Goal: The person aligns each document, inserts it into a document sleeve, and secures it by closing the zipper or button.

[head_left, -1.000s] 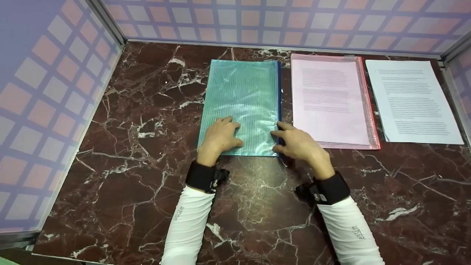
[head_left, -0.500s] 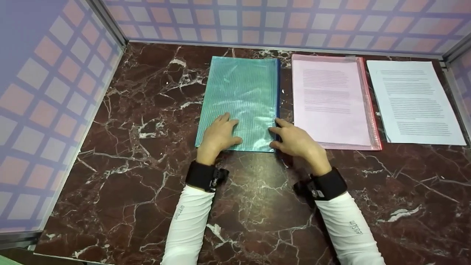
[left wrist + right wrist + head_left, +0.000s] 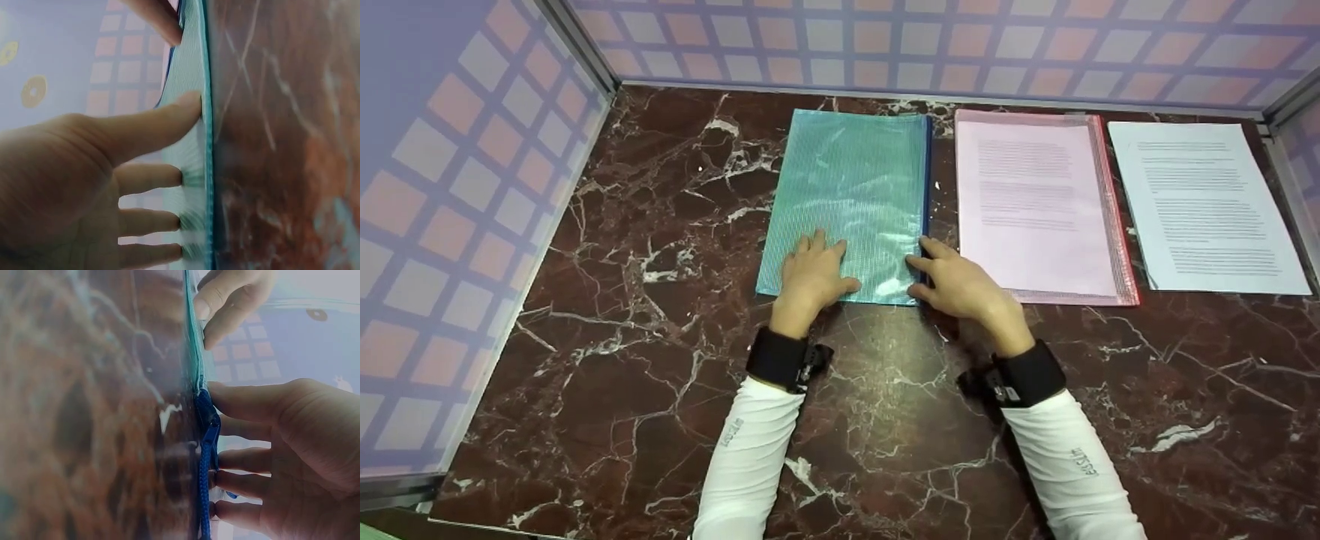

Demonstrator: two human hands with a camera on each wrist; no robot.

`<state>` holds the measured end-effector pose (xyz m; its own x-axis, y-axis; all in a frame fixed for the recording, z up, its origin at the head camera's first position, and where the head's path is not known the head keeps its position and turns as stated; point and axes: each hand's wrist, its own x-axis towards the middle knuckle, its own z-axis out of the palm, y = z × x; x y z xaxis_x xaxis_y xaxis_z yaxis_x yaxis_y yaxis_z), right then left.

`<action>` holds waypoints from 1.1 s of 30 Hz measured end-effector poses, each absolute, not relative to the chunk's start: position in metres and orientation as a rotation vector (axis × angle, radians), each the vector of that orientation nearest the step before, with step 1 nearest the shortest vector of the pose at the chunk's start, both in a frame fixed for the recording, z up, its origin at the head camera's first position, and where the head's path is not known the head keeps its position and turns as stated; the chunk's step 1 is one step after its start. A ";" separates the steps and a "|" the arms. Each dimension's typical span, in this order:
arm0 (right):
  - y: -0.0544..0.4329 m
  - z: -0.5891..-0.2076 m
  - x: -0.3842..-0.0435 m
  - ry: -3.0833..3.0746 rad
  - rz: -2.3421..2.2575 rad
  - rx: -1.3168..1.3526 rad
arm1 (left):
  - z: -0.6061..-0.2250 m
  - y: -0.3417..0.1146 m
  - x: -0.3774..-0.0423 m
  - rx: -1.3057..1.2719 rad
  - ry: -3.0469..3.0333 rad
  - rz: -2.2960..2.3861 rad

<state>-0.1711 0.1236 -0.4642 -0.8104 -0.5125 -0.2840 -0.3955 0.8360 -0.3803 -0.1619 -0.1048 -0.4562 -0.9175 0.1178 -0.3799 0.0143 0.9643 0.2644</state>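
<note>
A teal zip document pouch (image 3: pixel 855 172) lies flat on the marble-patterned table, its dark blue zipper edge (image 3: pixel 928 172) on the right. My left hand (image 3: pixel 811 276) rests on the pouch's lower left part, fingers spread and thumb near the bottom edge. At the zipper edge, low on the right, my right hand (image 3: pixel 960 281) touches the pouch with its fingertips. In the right wrist view a blue zipper pull (image 3: pixel 211 430) with a braided cord (image 3: pixel 205 495) hangs by the fingertips. Neither hand curls round anything.
A pink zip pouch (image 3: pixel 1035 247) with a printed sheet inside lies right of the teal one. Farther right is a stack of printed paper (image 3: pixel 1215 210). Checkered panels (image 3: pixel 825 45) border the table (image 3: pixel 622 390) at the back and sides.
The teal pouch has slid a little away from me, toward the back panel. My right hand has shifted slightly forward and left with it; my left hand has moved slightly right.
</note>
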 end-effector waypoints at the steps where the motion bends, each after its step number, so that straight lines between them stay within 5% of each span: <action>1: 0.123 -0.465 -0.171 2.640 -0.429 -0.681 | -0.456 -0.103 -0.161 0.097 2.719 0.345; 16: 0.139 -0.456 -0.169 2.589 -0.664 -0.719 | -0.458 -0.105 -0.163 0.146 2.770 0.293; 33: 0.276 -0.443 -0.167 3.044 -1.098 -0.228 | -0.457 -0.104 -0.164 0.143 2.766 0.272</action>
